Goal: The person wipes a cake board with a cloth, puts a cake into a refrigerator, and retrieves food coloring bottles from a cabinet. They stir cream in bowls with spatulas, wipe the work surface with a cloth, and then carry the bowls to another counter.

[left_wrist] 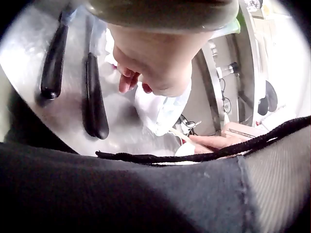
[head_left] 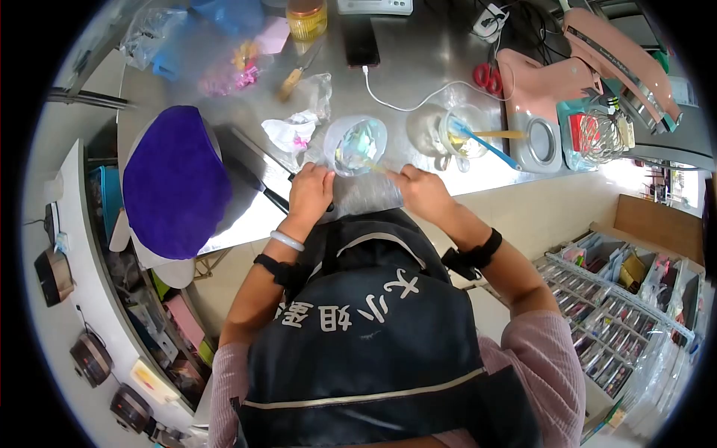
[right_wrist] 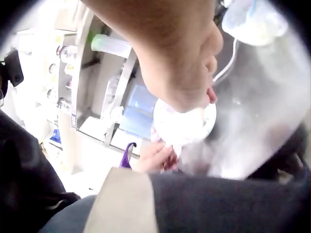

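Observation:
A round iridescent dish (head_left: 357, 145) inside a clear plastic bag (head_left: 366, 193) lies at the near edge of the steel table (head_left: 418, 67). My left hand (head_left: 310, 190) pinches the bag's left side, and my right hand (head_left: 420, 190) pinches its right side. In the left wrist view the left hand (left_wrist: 155, 63) has its fingers (left_wrist: 130, 80) curled against the pale plastic (left_wrist: 158, 109). In the right wrist view the right hand (right_wrist: 180, 63) grips the rim of the white round dish (right_wrist: 187, 124), with the left hand's fingers (right_wrist: 155, 158) just below it.
Two black-handled knives (left_wrist: 95, 97) lie left of my left hand. A purple cloth-covered mound (head_left: 175, 179) sits further left. A glass cup with spatulas (head_left: 463, 134), a pink mixer (head_left: 575, 75), red scissors (head_left: 487, 77), crumpled tissue (head_left: 291, 133) and a phone (head_left: 361, 41) stand behind. Shelving (head_left: 627, 299) is at the right.

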`<state>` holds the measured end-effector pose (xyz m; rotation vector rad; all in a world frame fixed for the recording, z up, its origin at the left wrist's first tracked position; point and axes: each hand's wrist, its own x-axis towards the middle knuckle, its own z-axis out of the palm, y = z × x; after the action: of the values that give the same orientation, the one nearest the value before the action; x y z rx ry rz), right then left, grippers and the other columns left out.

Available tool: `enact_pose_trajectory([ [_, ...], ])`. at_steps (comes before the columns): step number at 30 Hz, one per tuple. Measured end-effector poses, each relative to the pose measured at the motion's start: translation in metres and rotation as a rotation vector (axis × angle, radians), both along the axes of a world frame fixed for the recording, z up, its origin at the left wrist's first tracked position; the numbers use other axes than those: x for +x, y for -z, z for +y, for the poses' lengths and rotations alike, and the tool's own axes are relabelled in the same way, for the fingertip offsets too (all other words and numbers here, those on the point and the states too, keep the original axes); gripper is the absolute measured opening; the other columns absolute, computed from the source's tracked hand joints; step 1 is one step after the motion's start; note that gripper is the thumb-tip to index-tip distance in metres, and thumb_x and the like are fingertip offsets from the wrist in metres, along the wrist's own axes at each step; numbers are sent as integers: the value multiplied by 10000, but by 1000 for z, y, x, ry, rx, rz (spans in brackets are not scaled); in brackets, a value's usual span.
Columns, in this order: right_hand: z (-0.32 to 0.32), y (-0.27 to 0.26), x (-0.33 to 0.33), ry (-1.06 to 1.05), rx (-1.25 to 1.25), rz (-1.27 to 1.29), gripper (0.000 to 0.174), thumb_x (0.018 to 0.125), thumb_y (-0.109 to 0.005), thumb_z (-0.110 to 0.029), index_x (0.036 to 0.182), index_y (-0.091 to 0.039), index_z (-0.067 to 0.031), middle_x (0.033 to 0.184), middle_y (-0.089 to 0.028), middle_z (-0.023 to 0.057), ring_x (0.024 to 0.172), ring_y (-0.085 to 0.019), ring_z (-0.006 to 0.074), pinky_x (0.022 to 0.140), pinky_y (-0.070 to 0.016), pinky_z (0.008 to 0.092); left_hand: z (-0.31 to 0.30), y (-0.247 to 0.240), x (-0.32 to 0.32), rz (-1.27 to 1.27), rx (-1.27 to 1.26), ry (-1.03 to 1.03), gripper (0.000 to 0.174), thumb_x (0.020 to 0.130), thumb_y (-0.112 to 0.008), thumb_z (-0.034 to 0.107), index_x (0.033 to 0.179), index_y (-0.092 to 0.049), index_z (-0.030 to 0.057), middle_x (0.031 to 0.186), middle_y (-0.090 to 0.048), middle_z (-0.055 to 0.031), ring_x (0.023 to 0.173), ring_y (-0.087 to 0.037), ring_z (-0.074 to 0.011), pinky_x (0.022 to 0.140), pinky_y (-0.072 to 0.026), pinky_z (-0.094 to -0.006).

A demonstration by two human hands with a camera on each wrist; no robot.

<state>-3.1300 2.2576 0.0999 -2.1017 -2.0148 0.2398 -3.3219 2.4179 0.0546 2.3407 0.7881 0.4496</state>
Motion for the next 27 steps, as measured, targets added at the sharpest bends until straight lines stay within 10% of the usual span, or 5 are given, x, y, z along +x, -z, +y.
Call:
enact_pose_trajectory([
  [5, 4, -5, 6, 387, -4, -30, 292, 736, -526, -58, 1016, -605, -85, 705, -579, 116, 636, -607, 270, 560, -495, 377, -2, 2, -3, -2, 0, -3, 185, 818, -548, 155, 718, -550, -1, 730, -518, -179, 688, -528, -366, 629, -433, -439],
  [8, 3, -11, -15, 429, -448, 826, 239, 762, -533, -60, 983, -622, -85, 692, -576, 89, 613, -597, 249, 531, -483, 350, -2, 3, -1, -26, -13, 3, 185, 819, -548, 150, 719, -548, -6, 723, -517, -180, 686, -525, -366, 626, -431, -438],
  [15, 2, -16, -1, 55, 3, -166, 287, 726, -545, -80, 1002, -620, -101, 807, -531, 64, 633, -591, 211, 531, -489, 303, 1, 5, -2, -39, -49, -3, 175, 813, -555, 137, 717, -546, -10, 724, -519, -184, 676, -520, -367, 621, -422, -436],
  [22, -1, 9, -10, 203, -344, 602, 279, 733, -540, -70, 1004, -606, -52, 724, -585, 194, 685, -588, 345, 602, -495, 416, -2, 3, -1, -19, -60, 15, 186, 833, -533, 131, 735, -537, -27, 729, -527, -185, 700, -511, -359, 637, -408, -420],
  [27, 14, -18, -11, 291, 139, 134, 304, 747, -534, -94, 1042, -607, -90, 765, -580, 121, 656, -607, 283, 558, -494, 386, -2, 3, 0, -18, -90, 2, 190, 828, -544, 136, 718, -536, -18, 721, -521, -181, 686, -516, -362, 626, -416, -425],
])
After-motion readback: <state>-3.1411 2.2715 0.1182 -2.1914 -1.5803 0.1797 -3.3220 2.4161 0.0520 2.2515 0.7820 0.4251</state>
